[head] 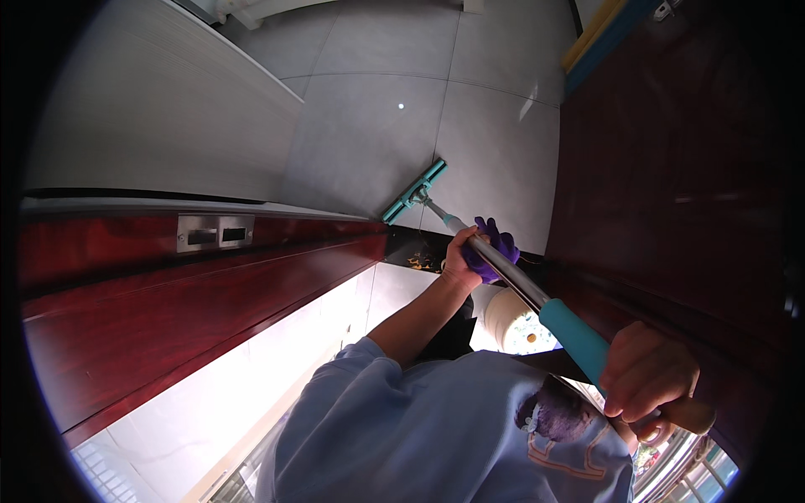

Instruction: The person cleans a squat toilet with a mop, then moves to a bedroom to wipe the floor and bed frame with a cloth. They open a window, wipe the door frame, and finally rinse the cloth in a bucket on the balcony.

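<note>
A long-handled floor wiper slants across the view, with a narrow teal head (pixel 415 192) on the grey tiles close to the end of the red-brown door frame. My left hand (pixel 462 259) is wrapped around the lower part of its metal pole (pixel 512 273). A purple glove (pixel 500 242) is bunched under the pole against that hand; how it is held is hidden. Nearer to me, my right hand (pixel 651 377) grips the teal sleeve (pixel 575 336) at the pole's upper end. Below its fingers a brownish rounded end sticks out, too unclear to name.
Left stands the glossy red-brown door frame (pixel 302 267) with a metal strike plate (pixel 216 233), beside a grey panel (pixel 170 119). A dark red door (pixel 666 182) closes in on the right. Under the pole lie a black threshold (pixel 412 250) and a pale round stool-like object (pixel 503 314).
</note>
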A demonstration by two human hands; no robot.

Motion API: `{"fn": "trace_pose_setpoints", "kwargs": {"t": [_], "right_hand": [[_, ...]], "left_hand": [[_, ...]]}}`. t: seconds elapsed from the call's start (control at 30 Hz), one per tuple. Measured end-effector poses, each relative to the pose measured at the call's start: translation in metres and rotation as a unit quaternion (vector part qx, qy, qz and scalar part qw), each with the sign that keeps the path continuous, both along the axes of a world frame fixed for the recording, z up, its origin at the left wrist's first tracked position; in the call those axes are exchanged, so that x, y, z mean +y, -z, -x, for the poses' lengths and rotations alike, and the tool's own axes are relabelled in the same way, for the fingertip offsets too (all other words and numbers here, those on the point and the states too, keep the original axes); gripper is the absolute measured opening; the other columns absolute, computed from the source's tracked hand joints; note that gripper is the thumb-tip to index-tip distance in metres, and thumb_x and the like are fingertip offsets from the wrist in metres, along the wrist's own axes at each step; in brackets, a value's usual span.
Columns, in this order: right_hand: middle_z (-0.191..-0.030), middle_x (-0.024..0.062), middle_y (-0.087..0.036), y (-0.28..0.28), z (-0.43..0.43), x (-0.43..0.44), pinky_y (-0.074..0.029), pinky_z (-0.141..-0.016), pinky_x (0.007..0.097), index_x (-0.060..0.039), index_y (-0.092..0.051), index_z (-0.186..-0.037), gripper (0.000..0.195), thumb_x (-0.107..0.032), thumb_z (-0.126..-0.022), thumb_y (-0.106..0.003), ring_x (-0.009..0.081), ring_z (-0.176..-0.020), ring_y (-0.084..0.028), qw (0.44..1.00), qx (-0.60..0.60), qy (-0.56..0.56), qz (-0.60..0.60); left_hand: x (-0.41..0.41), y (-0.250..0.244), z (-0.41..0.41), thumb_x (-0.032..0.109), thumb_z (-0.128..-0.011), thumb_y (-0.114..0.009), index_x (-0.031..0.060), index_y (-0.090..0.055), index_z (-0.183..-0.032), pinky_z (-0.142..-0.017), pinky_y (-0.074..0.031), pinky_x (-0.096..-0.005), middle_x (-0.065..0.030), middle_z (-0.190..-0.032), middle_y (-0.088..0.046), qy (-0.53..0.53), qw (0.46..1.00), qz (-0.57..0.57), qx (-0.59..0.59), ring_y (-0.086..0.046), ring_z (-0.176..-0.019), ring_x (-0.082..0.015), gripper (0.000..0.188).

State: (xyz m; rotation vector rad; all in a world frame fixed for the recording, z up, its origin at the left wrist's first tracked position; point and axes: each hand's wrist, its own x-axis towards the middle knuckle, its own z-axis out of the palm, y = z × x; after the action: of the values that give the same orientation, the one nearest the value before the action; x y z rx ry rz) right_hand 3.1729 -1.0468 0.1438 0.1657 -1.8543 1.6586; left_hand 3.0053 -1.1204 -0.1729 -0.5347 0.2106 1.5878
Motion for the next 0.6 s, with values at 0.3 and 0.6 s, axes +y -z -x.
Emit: {"fn": "trace_pose_setpoints", "kwargs": {"t": [0.3,0.6], "right_hand": [[-0.065,0.0015,-0.063,-0.082,0.042,-0.003,-0.044,-0.06,0.0277,-0.0098,-0.058,-0.072,0.021,-0.028,-0.082,-0.06,0.015,-0.061,-0.056,0.987,-0.059,0.142,0.052],[-0.057,0.0015,-0.055,-0.064,0.081,-0.068,-0.041,-0.059,0.0328,-0.0102,-0.051,-0.072,0.024,-0.026,-0.073,-0.068,0.0153,-0.049,-0.052,0.939,0.002,0.317,0.135]], "left_hand": [[0.006,-0.081,0.026,0.022,-0.074,-0.061,0.0126,-0.053,-0.063,-0.076,-0.048,-0.0409,-0.0029,-0.068,-0.061,0.094,0.994,0.013,-0.051,-0.059,-0.068,-0.0209,0.017],[-0.005,-0.08,0.074,0.023,-0.073,-0.061,0.0113,-0.055,-0.059,-0.071,-0.05,-0.037,-0.0046,-0.065,-0.061,0.259,0.962,0.071,-0.046,-0.059,-0.063,-0.0216,0.02]]}}
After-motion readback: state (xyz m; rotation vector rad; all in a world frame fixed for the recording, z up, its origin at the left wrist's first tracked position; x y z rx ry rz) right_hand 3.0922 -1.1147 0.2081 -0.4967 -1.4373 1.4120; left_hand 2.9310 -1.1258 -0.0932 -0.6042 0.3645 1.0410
